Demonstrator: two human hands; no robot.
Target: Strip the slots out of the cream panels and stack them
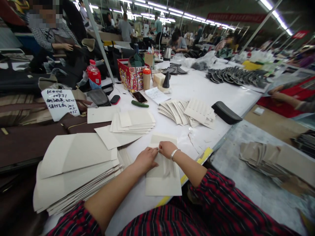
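A pale cardboard piece (163, 186) lies in front of me on the white table, with lighter and darker bands across it. My left hand (147, 160) rests on its left side, fingers flat and thumb apart. Close by, fingertips almost meeting the left ones, my right hand (168, 149) is closed in a pinch over the piece. A thin whitish strip (168, 168) hangs below that hand; whether the fingers grip it is hidden. To the left are a large stack of pale panels (78, 152) and a smaller stack of cards (134, 120).
Fanned cards (185, 111) and a black case (226, 112) lie beyond my hands. Farther back are a phone (139, 97), a cucumber (139, 104), a notepad (157, 95), an orange-lidded cup (147, 78) and a red-capped bottle (94, 74). Yellow tape (205, 155) marks the table edge. Other people work around.
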